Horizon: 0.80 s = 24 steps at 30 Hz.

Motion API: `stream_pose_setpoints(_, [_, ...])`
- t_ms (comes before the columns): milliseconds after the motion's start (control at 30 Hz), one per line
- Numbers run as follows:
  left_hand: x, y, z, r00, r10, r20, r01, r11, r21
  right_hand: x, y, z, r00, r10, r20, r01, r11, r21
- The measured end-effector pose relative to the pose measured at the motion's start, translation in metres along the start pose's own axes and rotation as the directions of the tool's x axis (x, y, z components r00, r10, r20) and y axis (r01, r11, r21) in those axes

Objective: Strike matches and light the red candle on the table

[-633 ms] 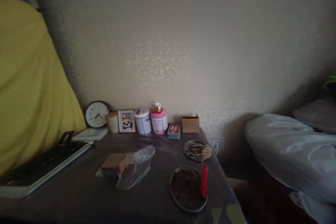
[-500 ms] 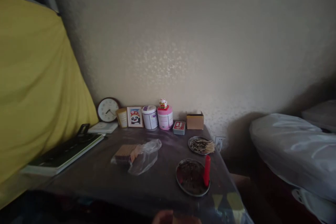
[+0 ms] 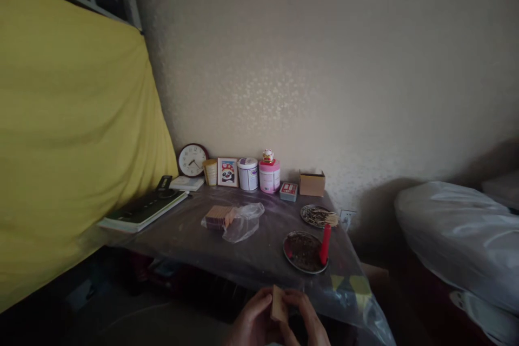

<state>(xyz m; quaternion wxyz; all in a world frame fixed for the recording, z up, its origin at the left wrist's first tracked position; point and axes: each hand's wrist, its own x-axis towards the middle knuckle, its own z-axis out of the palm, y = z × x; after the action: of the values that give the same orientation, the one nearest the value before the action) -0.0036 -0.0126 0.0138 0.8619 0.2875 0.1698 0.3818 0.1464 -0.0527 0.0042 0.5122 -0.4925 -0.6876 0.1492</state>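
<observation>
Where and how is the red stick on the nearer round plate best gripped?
Probably pinched around its upper half, from the right: the red stick is slim, nearly upright, and stands by the right rim of the nearer round plate.

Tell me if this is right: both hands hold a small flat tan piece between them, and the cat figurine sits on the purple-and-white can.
Not quite: the cat figurine sits on the pink-lidded can, just right of the purple-and-white can, as the head view shows. The left hand and right hand do hold a small flat tan piece between them.
</observation>
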Motion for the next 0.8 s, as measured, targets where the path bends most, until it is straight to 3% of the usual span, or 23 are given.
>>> stream_pose_setpoints(200, [0.0, 0.0, 0.002, 1.0, -0.002, -0.022, 0.002, 1.0, -0.004, 0.0, 0.004, -0.004, 0.997, -0.033, 0.063, 0.038, 0.997, -0.067])
stream_pose_setpoints(467, [0.003, -0.002, 0.007, 0.999, 0.041, -0.013, -0.041, 0.998, -0.042, 0.001, -0.009, -0.006, 0.998, 0.033, 0.047, -0.035, 0.998, 0.049])
stream_pose_setpoints(633, [0.004, -0.002, 0.009, 1.0, 0.015, -0.01, -0.015, 0.996, -0.09, 0.002, -0.015, -0.004, 0.993, 0.116, -0.034, -0.109, 0.981, 0.162])
stream_pose_setpoints(800, [0.005, -0.002, 0.005, 0.999, 0.02, 0.047, -0.016, 0.995, -0.094, 0.003, -0.018, -0.006, 0.99, 0.135, 0.033, -0.139, 0.975, 0.175])
